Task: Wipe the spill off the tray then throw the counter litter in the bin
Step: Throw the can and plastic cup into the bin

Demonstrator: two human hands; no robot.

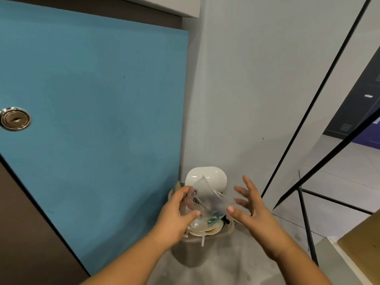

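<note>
- While the left hand (174,214) grips the plastic litter (209,200) over the bin (191,254), lower centre, the right hand (253,212) is spread, holding nothing;
- heaped bin: litter may slide off

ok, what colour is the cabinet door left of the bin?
Blue cabinet door with a round silver lock; head view.

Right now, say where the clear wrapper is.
Head view, lower centre: left hand holds the clear wrapper above the full bin, right hand open beside it.
</note>
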